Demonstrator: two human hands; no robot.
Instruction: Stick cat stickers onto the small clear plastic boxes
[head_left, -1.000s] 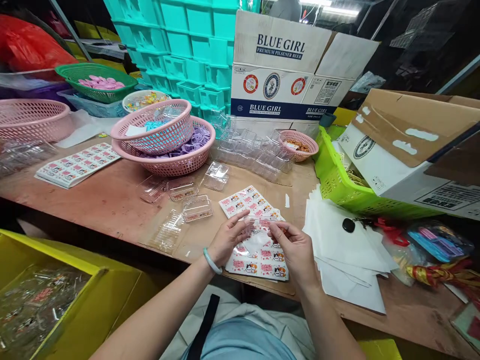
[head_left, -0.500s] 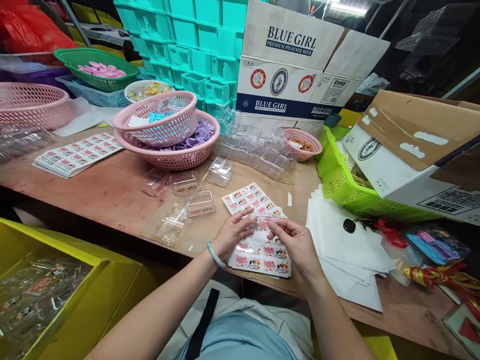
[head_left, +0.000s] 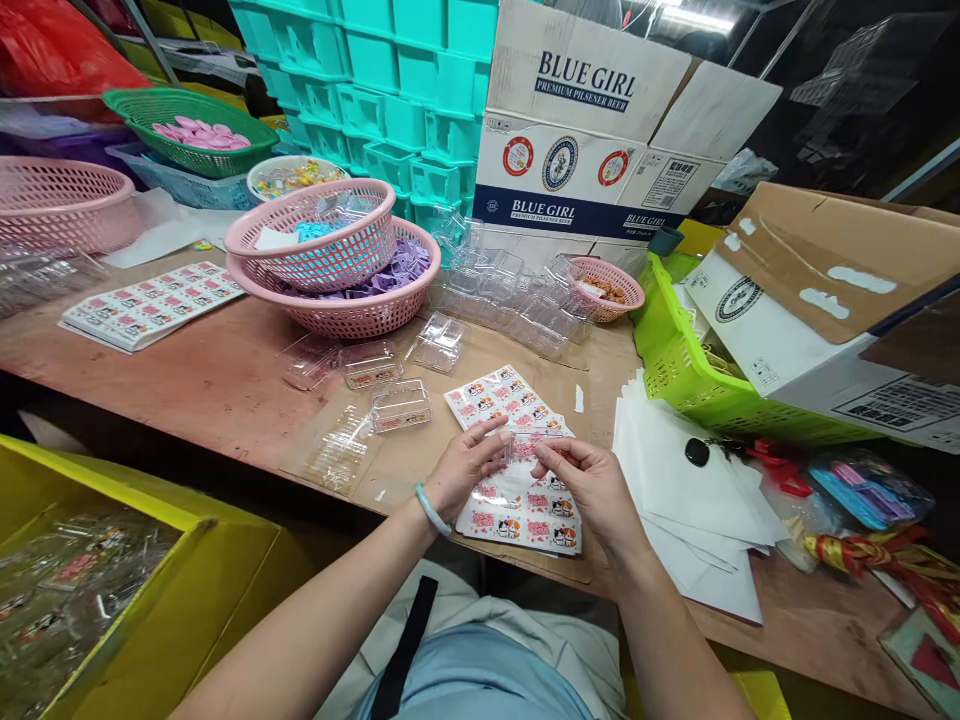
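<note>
Between my two hands is a small clear plastic box, held over a stack of sticker sheets printed with cartoon cats and pink lettering. My left hand, with a pale bangle at its wrist, grips the box's left side between thumb and fingers. At the right end, my right hand has thumb and forefinger pinched together at the box. Whether a loose sticker is also in that pinch is hidden. Left of the sheets lie clear boxes with stickers in them, the nearest a stickered box.
Pink baskets hold purple and blue pieces. Empty clear boxes are heaped before a beer carton. At right are white papers and a lime green basket. A yellow bin of packed boxes stands lower left.
The hands and the clear box stay nearly in place. My right fingertips have shifted very slightly left, and the camera view has moved a little.
</note>
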